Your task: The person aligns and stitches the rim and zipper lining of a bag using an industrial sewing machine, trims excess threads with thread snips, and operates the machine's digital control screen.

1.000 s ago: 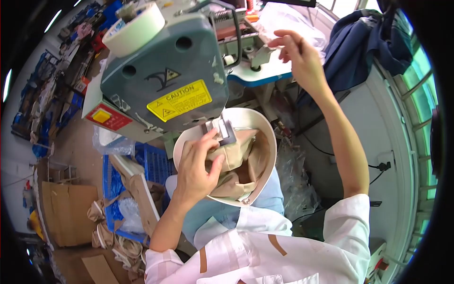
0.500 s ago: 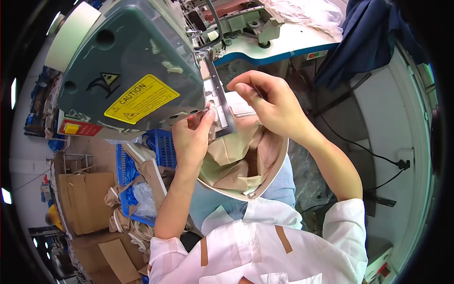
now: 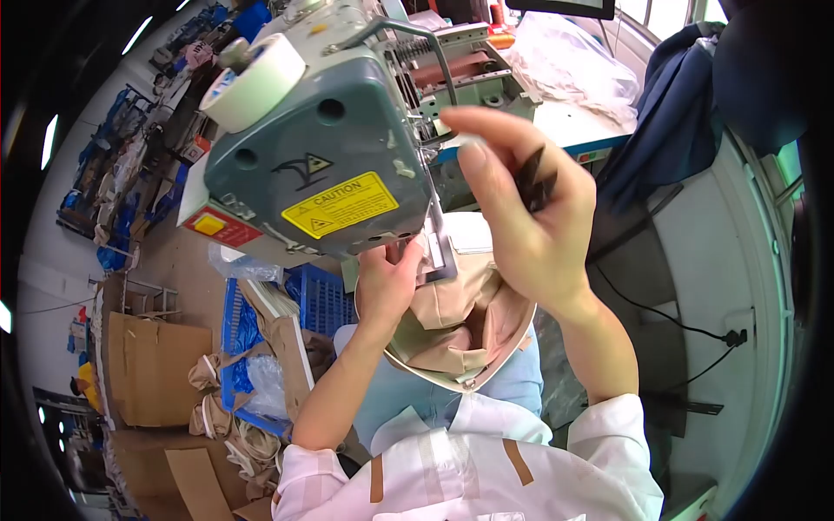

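A beige fabric piece [image 3: 469, 321] with a pale, open rim hangs over my lap, its upper part against the sewing machine's metal clamp plate [image 3: 441, 260]. My left hand [image 3: 387, 285] is at the plate's left side, below the grey machine head [image 3: 334, 165]. Its thumb and fingers are pinched together at the plate; I cannot tell what is between them. My right hand [image 3: 547, 230] is raised right of the machine, thumb and index finger apart. Its other fingers curl around a small dark pointed tool [image 3: 533, 178] against the palm.
A white tape roll [image 3: 261, 82] sits on the machine head, above a yellow switch [image 3: 208, 225]. Blue baskets [image 3: 326, 300] and a cardboard box [image 3: 161, 369] stand at left. Dark blue cloth [image 3: 665, 130] hangs at right, and a black cable [image 3: 660, 304] runs below it.
My right hand has risen away from the clamp plate, closer to the camera. My left hand stays at the plate. The view has shifted, showing more of the machine's top.
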`<action>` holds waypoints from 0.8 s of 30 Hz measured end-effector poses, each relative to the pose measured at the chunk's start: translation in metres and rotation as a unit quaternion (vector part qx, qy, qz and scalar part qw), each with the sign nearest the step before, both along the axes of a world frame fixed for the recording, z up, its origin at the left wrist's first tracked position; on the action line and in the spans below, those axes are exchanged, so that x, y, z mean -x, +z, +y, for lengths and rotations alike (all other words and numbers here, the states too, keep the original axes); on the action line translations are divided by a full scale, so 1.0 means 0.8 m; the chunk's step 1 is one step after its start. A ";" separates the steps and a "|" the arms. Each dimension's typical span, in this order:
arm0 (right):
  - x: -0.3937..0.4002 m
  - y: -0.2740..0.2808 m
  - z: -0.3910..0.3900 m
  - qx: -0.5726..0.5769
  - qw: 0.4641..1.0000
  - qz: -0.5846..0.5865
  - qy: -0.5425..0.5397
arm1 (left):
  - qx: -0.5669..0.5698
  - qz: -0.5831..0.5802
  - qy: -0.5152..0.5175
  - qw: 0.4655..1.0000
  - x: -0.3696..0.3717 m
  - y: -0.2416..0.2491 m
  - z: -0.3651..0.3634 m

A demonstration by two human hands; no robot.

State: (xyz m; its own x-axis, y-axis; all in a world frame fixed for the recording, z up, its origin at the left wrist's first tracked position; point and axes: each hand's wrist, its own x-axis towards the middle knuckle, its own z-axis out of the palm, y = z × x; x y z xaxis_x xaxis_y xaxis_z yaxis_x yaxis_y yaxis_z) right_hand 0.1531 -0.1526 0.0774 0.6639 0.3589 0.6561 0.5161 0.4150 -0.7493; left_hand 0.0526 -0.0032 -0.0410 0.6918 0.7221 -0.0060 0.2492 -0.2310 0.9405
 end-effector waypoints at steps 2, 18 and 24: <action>-0.007 0.020 0.001 0.043 0.999 0.017 0.010 | -0.014 0.036 -0.030 0.999 0.002 0.005 -0.001; 0.003 -0.032 0.010 -0.080 0.948 0.163 0.261 | -0.017 0.039 -0.015 0.999 -0.003 0.012 -0.006; -0.005 -0.012 -0.005 -0.035 0.966 0.136 0.219 | -0.073 0.048 -0.030 0.996 -0.007 0.010 -0.005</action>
State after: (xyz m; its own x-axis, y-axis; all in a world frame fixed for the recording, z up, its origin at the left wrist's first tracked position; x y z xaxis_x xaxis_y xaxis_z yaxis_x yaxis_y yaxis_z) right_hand 0.1572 -0.1570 0.0679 0.6091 0.6062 0.5115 0.0677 0.6028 -0.7950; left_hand 0.0579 -0.0072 -0.0334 0.7349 0.6775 0.0289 0.3174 -0.3813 0.8682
